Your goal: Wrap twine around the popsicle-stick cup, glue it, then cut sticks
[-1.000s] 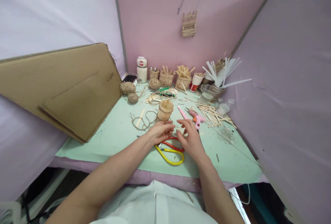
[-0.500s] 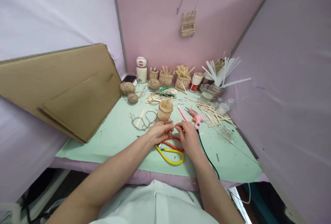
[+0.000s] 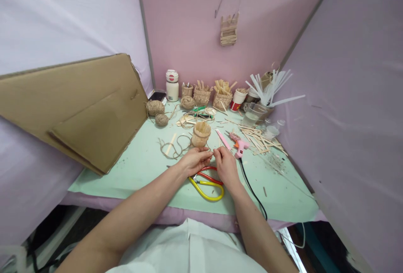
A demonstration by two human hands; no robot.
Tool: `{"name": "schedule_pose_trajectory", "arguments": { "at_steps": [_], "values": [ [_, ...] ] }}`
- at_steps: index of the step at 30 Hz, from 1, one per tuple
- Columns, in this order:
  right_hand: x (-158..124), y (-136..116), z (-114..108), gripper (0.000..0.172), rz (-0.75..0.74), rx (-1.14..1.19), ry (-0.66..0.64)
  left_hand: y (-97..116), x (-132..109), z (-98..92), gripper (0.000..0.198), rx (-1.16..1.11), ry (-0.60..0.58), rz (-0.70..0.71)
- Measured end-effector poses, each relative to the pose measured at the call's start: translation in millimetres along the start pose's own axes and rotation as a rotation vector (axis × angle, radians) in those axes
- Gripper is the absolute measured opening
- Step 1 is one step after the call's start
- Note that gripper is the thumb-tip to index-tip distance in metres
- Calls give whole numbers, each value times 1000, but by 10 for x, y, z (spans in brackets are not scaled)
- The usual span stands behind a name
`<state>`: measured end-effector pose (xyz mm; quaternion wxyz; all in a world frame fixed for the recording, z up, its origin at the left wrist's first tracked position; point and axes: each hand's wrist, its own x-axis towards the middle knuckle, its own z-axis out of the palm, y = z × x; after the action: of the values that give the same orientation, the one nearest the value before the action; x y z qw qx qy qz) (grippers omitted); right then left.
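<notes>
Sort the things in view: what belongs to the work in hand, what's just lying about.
Likely part of the work:
left hand and right hand, fingertips close together; any thin piece between them is unclear
wooden cup, just beyond them
scissors, right by the hands

Apparently just lying about:
cardboard, at the left
phone
white bottle

Right hand (image 3: pixel 225 166): we are curling its once-spread fingers inward | Position: we are bringing its fingertips just beside those of the left hand (image 3: pixel 197 159) | Cord: we are uncovering the pink glue gun's (image 3: pixel 242 148) black cord (image 3: pixel 251 187)
</notes>
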<state>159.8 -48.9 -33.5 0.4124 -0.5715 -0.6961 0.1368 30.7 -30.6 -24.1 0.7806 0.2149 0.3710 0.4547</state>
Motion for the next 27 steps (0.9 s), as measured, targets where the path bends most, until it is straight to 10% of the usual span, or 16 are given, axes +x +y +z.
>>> {"name": "schedule_pose_trajectory", "arguments": {
  "at_steps": [5, 9, 12, 14, 18, 22, 27],
  "values": [
    [19, 7, -4, 28, 2, 1, 14, 156, -260, -72, 26, 268, -45, -90],
    [7, -2, 3, 30, -7, -8, 5, 482, -454, -271, 28, 903, -122, -13],
    [10, -6, 21, 30, -17, -15, 8, 745, -363, -414, 36, 1185, 149, 285],
    [23, -6, 28, 30, -29, -25, 9, 847, -202, -467, 54, 1214, 296, 458],
    [72, -3, 19, 30, -53, -60, -2, 833, 134, -458, 82, 1173, 109, 562],
    [149, -20, -12, 28, -51, -78, -29, 734, 297, -369, 78, 1120, -122, 517],
    [318, -104, -143, 27, -121, -113, -49, 752, 335, -244, 69, 976, -122, 524]
  ]
}}
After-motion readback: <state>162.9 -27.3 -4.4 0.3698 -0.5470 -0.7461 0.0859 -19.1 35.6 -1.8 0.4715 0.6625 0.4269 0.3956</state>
